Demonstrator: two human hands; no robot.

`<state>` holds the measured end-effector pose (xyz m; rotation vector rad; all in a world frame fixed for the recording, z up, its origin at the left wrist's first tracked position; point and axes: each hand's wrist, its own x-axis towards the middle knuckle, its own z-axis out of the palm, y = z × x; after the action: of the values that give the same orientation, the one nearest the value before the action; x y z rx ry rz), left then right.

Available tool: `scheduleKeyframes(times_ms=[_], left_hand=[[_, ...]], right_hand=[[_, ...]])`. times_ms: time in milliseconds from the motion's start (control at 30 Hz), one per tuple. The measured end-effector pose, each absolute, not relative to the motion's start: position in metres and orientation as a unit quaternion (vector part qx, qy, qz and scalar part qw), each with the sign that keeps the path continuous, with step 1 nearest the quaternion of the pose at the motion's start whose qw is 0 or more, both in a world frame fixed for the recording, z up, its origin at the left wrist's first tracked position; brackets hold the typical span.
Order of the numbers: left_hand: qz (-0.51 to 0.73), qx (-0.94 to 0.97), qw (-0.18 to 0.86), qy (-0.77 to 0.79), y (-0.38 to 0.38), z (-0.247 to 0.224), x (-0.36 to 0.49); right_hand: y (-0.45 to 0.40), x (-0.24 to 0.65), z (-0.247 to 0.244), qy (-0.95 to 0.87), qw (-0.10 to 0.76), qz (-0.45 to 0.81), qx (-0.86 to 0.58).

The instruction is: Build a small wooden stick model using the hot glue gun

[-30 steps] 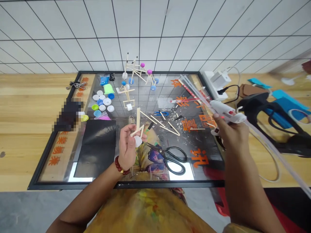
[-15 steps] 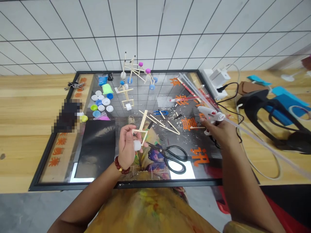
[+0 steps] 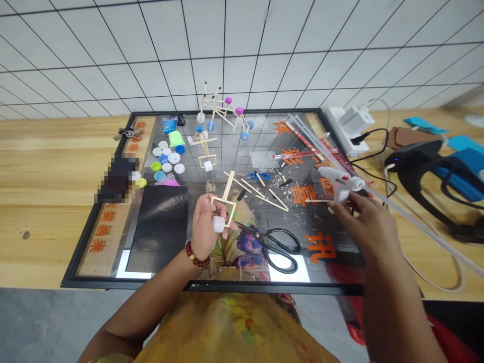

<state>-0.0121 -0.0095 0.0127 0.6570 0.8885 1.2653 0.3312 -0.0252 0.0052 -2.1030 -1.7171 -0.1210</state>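
Note:
A small frame of pale wooden sticks (image 3: 231, 212) with a white bottle cap (image 3: 218, 224) on it is pinched in the fingers of my left hand (image 3: 204, 222). On the right, a white hot glue gun (image 3: 333, 175) stands over the glass tabletop. My right hand (image 3: 368, 227) is just beside its handle, thumb and fingers apart, and seems to grip nothing. Near my thumb lies a short stick (image 3: 317, 201). Black scissors (image 3: 282, 243) rest between my hands.
Stick models with coloured caps (image 3: 223, 113) stand at the back. Loose sticks (image 3: 278, 199) lie centrally, bottle caps (image 3: 174, 158) and a black sheet (image 3: 159, 227) to the left. Clear glue sticks (image 3: 308, 136), a power strip (image 3: 346, 132) and cables are at the right.
The view has shifted slightly left. My right hand has loosened from the glue gun and drawn back to the right. My left hand still holds the stick frame, turned a little.

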Motion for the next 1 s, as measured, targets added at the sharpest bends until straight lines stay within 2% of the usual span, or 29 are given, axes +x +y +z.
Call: scheduleKeyframes(times_ms=[67, 167, 200, 300, 400, 500, 600, 800, 1000], left_hand=[[0.558, 0.292, 0.669, 0.394, -0.009, 0.012, -0.012], [0.545, 0.303, 0.680, 0.385, -0.010, 0.010, -0.011], [0.537, 0.309, 0.687, 0.379, -0.010, 0.009, -0.011], [0.506, 0.329, 0.710, 0.362, -0.013, 0.006, -0.009], [0.480, 0.348, 0.726, 0.348, -0.017, 0.003, -0.008], [0.464, 0.368, 0.732, 0.337, -0.018, -0.002, -0.007], [0.457, 0.377, 0.728, 0.347, -0.017, -0.004, -0.006], [0.450, 0.372, 0.725, 0.365, -0.017, -0.002, -0.003], [0.443, 0.401, 0.712, 0.370, -0.020, -0.002, -0.003]], right_hand=[[-0.045, 0.315, 0.013, -0.599, 0.212, -0.103, -0.765], [-0.069, 0.278, 0.029, -0.556, 0.314, -0.105, -0.762], [-0.072, 0.264, 0.035, -0.567, 0.357, -0.062, -0.740], [-0.055, 0.227, 0.043, -0.583, 0.429, 0.202, -0.660], [-0.017, 0.201, 0.039, -0.553, 0.427, 0.423, -0.578], [0.013, 0.185, 0.029, -0.529, 0.424, 0.521, -0.519], [0.019, 0.176, 0.020, -0.510, 0.444, 0.541, -0.501], [0.011, 0.174, 0.014, -0.487, 0.518, 0.497, -0.498], [0.010, 0.174, 0.016, -0.493, 0.533, 0.495, -0.478]])
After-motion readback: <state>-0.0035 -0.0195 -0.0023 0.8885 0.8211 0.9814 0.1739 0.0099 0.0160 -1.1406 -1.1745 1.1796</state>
